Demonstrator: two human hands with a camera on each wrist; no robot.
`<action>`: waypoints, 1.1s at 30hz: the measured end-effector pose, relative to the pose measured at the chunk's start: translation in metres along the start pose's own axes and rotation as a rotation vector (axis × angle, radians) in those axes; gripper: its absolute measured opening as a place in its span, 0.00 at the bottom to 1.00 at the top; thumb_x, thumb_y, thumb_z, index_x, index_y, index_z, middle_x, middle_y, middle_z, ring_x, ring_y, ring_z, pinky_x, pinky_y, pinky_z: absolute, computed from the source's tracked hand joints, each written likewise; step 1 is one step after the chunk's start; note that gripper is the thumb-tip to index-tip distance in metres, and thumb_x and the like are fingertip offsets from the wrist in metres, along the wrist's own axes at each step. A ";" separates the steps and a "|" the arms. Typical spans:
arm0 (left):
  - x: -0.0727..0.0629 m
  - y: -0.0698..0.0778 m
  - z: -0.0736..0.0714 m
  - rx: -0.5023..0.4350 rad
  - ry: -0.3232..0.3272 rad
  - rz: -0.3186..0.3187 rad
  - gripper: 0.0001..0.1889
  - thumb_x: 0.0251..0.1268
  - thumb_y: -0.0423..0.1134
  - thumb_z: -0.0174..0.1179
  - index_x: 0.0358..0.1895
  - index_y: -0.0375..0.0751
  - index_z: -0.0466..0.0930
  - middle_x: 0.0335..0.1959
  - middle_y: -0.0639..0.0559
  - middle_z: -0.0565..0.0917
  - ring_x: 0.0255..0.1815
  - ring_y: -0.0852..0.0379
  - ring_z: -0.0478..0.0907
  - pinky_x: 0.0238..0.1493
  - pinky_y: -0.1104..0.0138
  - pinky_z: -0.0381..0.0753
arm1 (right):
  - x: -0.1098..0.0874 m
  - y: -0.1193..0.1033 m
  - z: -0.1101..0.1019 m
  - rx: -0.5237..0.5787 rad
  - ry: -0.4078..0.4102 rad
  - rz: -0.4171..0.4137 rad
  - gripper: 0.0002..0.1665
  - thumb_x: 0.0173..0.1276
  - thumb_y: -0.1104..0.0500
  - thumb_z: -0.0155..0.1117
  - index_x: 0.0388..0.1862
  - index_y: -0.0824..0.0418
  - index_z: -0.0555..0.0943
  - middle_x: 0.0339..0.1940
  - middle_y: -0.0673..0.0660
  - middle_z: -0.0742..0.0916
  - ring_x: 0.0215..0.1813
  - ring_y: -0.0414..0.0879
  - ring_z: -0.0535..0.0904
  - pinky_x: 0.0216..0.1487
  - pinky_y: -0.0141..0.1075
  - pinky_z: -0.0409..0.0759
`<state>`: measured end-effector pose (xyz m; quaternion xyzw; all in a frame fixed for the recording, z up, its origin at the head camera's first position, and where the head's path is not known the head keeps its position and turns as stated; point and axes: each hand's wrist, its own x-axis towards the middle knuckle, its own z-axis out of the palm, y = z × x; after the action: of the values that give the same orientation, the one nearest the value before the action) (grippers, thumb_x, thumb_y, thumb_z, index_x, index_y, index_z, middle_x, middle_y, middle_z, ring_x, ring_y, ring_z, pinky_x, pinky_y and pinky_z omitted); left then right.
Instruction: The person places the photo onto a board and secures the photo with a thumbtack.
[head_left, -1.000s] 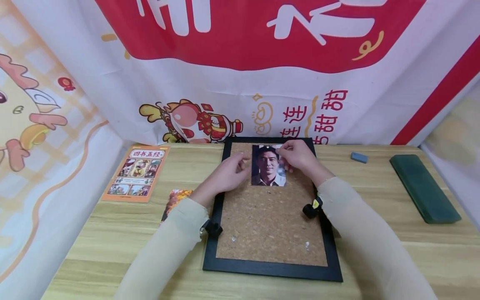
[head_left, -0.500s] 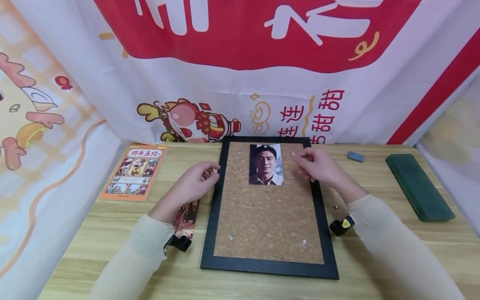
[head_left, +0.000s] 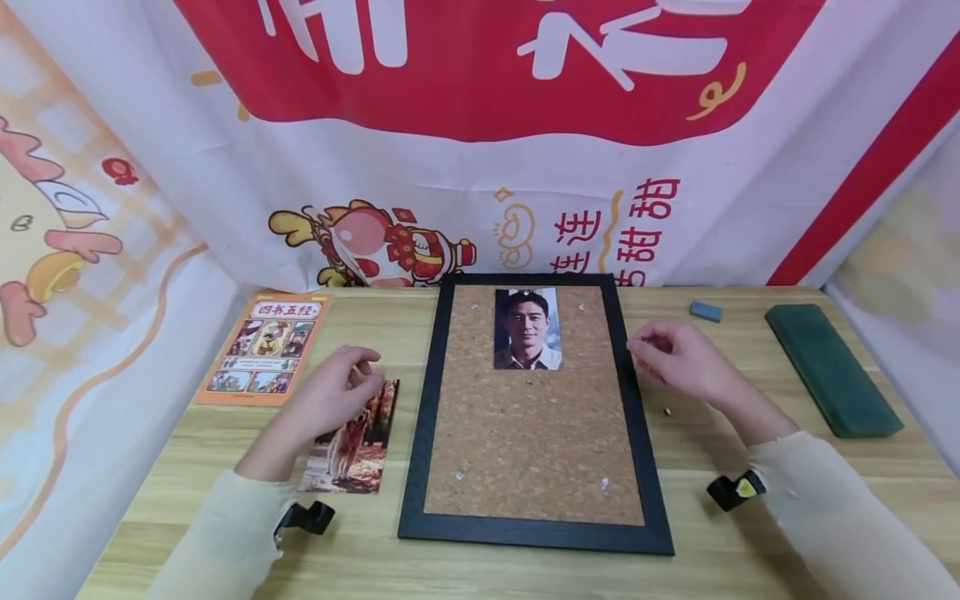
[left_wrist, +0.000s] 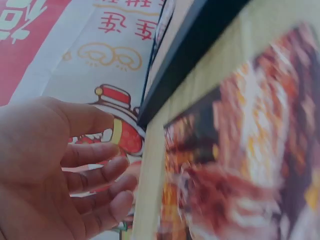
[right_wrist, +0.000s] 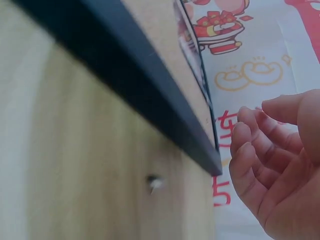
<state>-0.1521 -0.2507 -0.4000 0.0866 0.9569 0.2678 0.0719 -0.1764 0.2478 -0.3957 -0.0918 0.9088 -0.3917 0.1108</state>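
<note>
In the head view, my left hand [head_left: 327, 406] hovers over the upper left part of a photo print of a dog [head_left: 347, 454], its fingers loosely bent with nothing between them. My right hand [head_left: 684, 357] is beside the right edge of a black-framed corkboard [head_left: 532, 442], fingers relaxed around an empty gap, as the right wrist view also shows. A portrait photo [head_left: 528, 333] lies upright against the cork near the top, with a small pin head at its top edge. Below my right hand, a small pushpin [right_wrist: 155, 183] lies on the wooden table.
An orange comic-style booklet [head_left: 264, 350] lies at the far left. Toward the right are a blue eraser-like block [head_left: 706, 312] and a long dark green slab [head_left: 834, 371]. Small shiny clear bits dot the cork near its corners. A printed cloth [head_left: 480, 200] hangs behind the table.
Both hands have drawn away from the portrait photo, the left going left and toward me to the dog photo, the right going right off the board. The portrait stays on the cork.
</note>
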 end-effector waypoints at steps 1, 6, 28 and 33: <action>-0.002 -0.002 -0.001 0.008 -0.002 -0.010 0.24 0.82 0.44 0.60 0.70 0.31 0.77 0.53 0.39 0.82 0.45 0.49 0.82 0.43 0.56 0.84 | -0.003 0.004 0.000 -0.011 0.001 0.001 0.17 0.87 0.53 0.58 0.52 0.66 0.85 0.31 0.58 0.86 0.30 0.46 0.79 0.30 0.36 0.79; -0.016 -0.016 -0.004 0.093 -0.005 -0.071 0.32 0.78 0.50 0.64 0.73 0.29 0.72 0.54 0.36 0.79 0.44 0.47 0.79 0.41 0.55 0.82 | -0.019 0.019 -0.001 -0.043 -0.014 0.012 0.16 0.86 0.52 0.59 0.54 0.64 0.85 0.30 0.57 0.85 0.32 0.47 0.79 0.33 0.36 0.80; -0.044 -0.027 0.008 0.271 -0.081 -0.226 0.59 0.64 0.69 0.72 0.77 0.19 0.61 0.68 0.15 0.68 0.61 0.20 0.77 0.59 0.34 0.82 | -0.061 0.058 0.012 0.019 -0.101 0.161 0.15 0.81 0.54 0.67 0.55 0.64 0.83 0.32 0.54 0.86 0.30 0.47 0.81 0.30 0.37 0.84; -0.044 -0.029 0.010 0.235 -0.076 -0.250 0.57 0.65 0.66 0.72 0.78 0.21 0.60 0.67 0.17 0.71 0.62 0.23 0.78 0.62 0.35 0.81 | -0.060 0.058 0.013 0.003 -0.094 0.173 0.14 0.81 0.55 0.67 0.54 0.64 0.84 0.31 0.54 0.87 0.30 0.47 0.81 0.31 0.37 0.84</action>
<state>-0.1110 -0.2789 -0.4196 -0.0151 0.9815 0.1398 0.1302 -0.1199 0.2935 -0.4390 -0.0312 0.9065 -0.3774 0.1869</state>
